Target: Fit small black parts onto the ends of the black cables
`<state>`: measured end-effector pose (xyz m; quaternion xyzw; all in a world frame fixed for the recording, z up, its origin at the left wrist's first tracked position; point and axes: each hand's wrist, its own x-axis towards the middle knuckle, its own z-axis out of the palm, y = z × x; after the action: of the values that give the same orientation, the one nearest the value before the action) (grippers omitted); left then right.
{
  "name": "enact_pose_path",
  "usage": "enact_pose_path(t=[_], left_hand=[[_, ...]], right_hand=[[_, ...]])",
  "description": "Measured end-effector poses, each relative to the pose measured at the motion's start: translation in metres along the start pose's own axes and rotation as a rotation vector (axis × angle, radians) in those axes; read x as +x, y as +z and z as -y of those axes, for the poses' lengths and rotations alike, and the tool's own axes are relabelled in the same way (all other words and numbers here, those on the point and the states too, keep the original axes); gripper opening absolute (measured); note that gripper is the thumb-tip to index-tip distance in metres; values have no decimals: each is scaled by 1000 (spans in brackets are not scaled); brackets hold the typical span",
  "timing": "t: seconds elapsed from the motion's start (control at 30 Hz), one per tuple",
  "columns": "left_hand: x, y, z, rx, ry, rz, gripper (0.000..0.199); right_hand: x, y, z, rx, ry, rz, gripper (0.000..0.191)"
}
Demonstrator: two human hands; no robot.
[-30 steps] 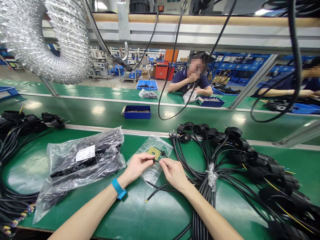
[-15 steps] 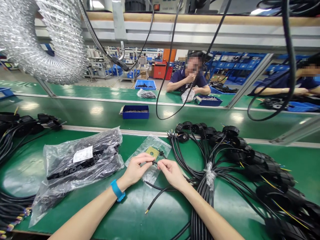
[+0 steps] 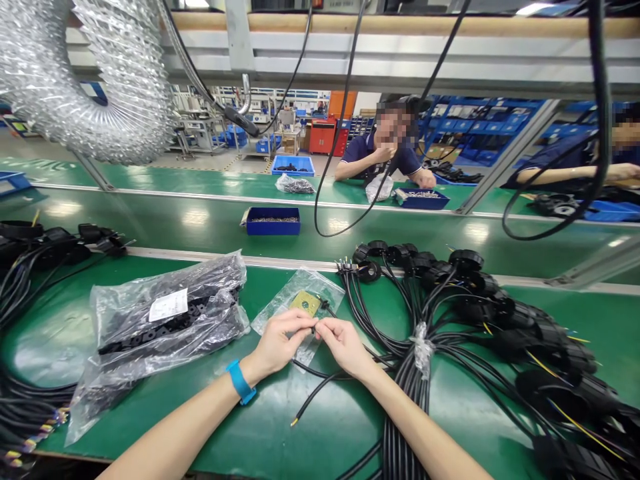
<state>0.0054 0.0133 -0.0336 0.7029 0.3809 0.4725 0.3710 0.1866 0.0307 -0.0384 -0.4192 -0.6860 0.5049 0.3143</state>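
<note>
Together, the left hand and right hand pinched a black part, probably a cable end, above the clear bag; uneven fingertip pressure risked slippage.

The left hand and right hand are pinching a small black part; beneath, a clear plastic bag is lying near the far edge of the green table.
</note>
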Motion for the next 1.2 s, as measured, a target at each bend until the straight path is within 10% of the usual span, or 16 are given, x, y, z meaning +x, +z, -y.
enact_pose_path(t=[0.37, 1.2], left_hand=[[2, -4, 7, -122, -187, -85, 43], [0, 2, 10, -89, -139, -57, 59]], right_hand=[[3, -6, 13, -202, 72, -5, 31], [3, -8, 8, -225, 31, -4, 32]])
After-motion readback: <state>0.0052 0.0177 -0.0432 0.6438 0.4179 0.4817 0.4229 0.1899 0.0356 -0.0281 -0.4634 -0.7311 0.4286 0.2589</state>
